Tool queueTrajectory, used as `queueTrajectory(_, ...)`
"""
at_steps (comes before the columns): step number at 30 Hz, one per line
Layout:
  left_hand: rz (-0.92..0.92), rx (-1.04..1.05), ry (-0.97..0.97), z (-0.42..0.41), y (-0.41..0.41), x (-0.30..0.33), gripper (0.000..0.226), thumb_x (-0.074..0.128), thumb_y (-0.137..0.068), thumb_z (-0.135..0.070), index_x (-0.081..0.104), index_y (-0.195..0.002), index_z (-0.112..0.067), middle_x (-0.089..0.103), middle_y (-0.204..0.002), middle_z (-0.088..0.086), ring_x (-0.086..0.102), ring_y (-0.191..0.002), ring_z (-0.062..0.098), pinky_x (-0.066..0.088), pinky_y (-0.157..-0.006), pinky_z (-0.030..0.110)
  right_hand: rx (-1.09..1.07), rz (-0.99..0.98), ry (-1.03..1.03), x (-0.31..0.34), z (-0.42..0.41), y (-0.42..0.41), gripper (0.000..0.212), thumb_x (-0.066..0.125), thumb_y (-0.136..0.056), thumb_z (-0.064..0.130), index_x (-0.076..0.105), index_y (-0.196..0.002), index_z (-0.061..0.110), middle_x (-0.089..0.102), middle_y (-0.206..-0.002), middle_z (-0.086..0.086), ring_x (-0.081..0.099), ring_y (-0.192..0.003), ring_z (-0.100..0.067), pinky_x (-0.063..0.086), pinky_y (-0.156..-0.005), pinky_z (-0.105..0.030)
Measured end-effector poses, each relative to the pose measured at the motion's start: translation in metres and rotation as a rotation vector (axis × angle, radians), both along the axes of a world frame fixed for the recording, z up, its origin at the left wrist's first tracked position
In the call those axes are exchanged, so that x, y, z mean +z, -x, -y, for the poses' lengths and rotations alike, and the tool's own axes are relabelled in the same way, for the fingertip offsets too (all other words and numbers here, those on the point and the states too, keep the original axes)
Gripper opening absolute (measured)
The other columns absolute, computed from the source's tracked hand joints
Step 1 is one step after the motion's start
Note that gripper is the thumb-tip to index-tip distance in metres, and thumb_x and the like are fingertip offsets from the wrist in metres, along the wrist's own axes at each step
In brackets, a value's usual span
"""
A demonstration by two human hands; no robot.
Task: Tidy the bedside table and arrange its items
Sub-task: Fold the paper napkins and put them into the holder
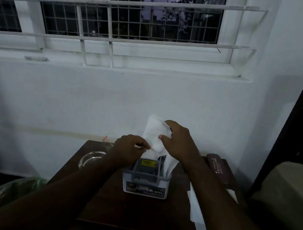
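Note:
A small grey plastic basket with an OPEL sticker stands in the middle of the dark wooden bedside table. A white folded paper sticks upright out of the basket. My left hand pinches the paper's lower edge. My right hand grips its upper right side with the thumb on the front. More white paper stands in the basket's right end, and a dark item with a yellow label lies inside.
A clear glass ashtray sits at the table's left. A maroon spectacle case lies at the back right, with white paper sheets along the right edge. A green plastic bag is at the lower left. A dark bed frame stands right.

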State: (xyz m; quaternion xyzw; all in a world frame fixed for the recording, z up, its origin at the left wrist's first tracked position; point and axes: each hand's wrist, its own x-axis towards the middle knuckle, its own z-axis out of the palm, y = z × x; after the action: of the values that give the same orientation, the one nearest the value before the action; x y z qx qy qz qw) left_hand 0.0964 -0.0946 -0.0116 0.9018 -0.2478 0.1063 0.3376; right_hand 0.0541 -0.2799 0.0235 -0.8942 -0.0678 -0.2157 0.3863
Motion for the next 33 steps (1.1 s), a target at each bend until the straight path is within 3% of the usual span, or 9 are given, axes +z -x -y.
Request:
queueTrajectory(7, 0.011, 0.016, -0.081, -0.004, -0.004, -0.004, 0.029, 0.079, -0.07, -0.026, 0.057, -0.064, -0.045, 0.064, -0.075, -0.018, 0.061, -0.076, 0.001, 0.052, -0.079, 0.032, -0.007, -0.013, 0.037, -0.006, -0.004, -0.007, 0.05, 0.066, -0.085, 0.021, 0.051, -0.132, 0.018, 0.061, -0.129, -0.008, 0.058, -0.114, -0.025, 0.048, -0.092, -0.034)
queueTrajectory(10, 0.062, 0.062, -0.059, -0.002, -0.003, -0.004, 0.044, 0.08, -0.059, -0.033, 0.042, -0.079, -0.042, 0.06, -0.074, -0.021, 0.057, -0.073, -0.006, 0.048, -0.066, 0.029, -0.012, -0.028, 0.067, -0.008, -0.003, -0.008, 0.051, 0.067, -0.085, 0.021, 0.051, -0.133, 0.017, 0.06, -0.13, -0.008, 0.058, -0.113, -0.025, 0.045, -0.09, -0.032)
queueTrajectory(15, -0.173, 0.069, 0.212, -0.001, -0.007, -0.004, 0.071, 0.08, -0.066, -0.023, 0.029, -0.114, -0.03, 0.068, -0.075, -0.004, 0.066, -0.069, 0.01, 0.05, -0.058, 0.025, 0.038, -0.061, 0.088, -0.01, -0.004, -0.008, 0.054, 0.069, -0.084, 0.02, 0.05, -0.135, 0.015, 0.059, -0.133, -0.006, 0.056, -0.116, -0.022, 0.043, -0.091, -0.028)
queueTrajectory(19, -0.2, 0.023, -0.068, -0.007, -0.01, 0.005, 0.056, 0.072, -0.062, -0.03, 0.06, -0.114, -0.016, 0.069, -0.094, 0.0, 0.067, -0.089, 0.021, 0.055, -0.078, 0.035, 0.068, -0.064, 0.063, -0.009, -0.004, -0.007, 0.053, 0.072, -0.082, 0.023, 0.054, -0.13, 0.013, 0.064, -0.123, -0.005, 0.06, -0.107, -0.021, 0.051, -0.091, -0.036)
queueTrajectory(21, -0.221, -0.031, -0.056, -0.007, -0.011, 0.007, 0.049, 0.077, -0.069, -0.032, 0.066, -0.114, -0.016, 0.071, -0.104, 0.002, 0.067, -0.097, 0.021, 0.055, -0.085, 0.038, 0.073, -0.1, 0.106, -0.011, -0.003, -0.007, 0.053, 0.072, -0.081, 0.023, 0.054, -0.13, 0.014, 0.064, -0.123, -0.006, 0.06, -0.108, -0.022, 0.05, -0.092, -0.038)
queueTrajectory(25, -0.171, -0.051, 0.162, -0.007, -0.009, 0.008, 0.042, 0.074, -0.084, -0.022, 0.062, -0.121, -0.008, 0.069, -0.116, 0.009, 0.066, -0.105, 0.024, 0.053, -0.091, 0.046, 0.095, -0.159, 0.106, -0.012, -0.001, -0.006, 0.056, 0.074, -0.077, 0.013, 0.054, -0.129, 0.015, 0.063, -0.121, -0.005, 0.06, -0.108, -0.021, 0.048, -0.083, -0.027)
queueTrajectory(29, -0.104, -0.068, 0.035, -0.007, -0.01, 0.012, 0.037, 0.069, -0.088, -0.019, 0.061, -0.122, -0.005, 0.066, -0.12, 0.013, 0.062, -0.11, 0.028, 0.049, -0.094, 0.043, 0.166, -0.23, 0.123, -0.007, -0.001, -0.002, 0.07, 0.073, -0.072, 0.004, 0.045, -0.136, 0.016, 0.059, -0.121, -0.006, 0.056, -0.094, -0.016, 0.045, -0.075, -0.023)
queueTrajectory(31, -0.104, -0.082, -0.032, -0.007, -0.01, 0.013, 0.039, 0.063, -0.092, -0.019, 0.056, -0.129, -0.006, 0.062, -0.128, 0.013, 0.057, -0.117, 0.028, 0.045, -0.098, 0.041, 0.161, -0.265, 0.221, -0.004, -0.004, 0.002, 0.074, 0.07, -0.077, 0.005, 0.036, -0.142, 0.013, 0.055, -0.128, -0.01, 0.055, -0.1, -0.019, 0.042, -0.076, -0.023)
queueTrajectory(33, -0.123, -0.102, -0.074, -0.007, -0.009, 0.015, 0.041, 0.058, -0.095, -0.017, 0.051, -0.133, -0.005, 0.057, -0.134, 0.013, 0.053, -0.122, 0.028, 0.042, -0.103, 0.043, 0.171, -0.253, 0.255, -0.006, -0.01, 0.005, 0.059, 0.063, -0.085, 0.006, 0.04, -0.139, -0.001, 0.056, -0.129, -0.019, 0.058, -0.112, -0.028, 0.041, -0.072, -0.019)
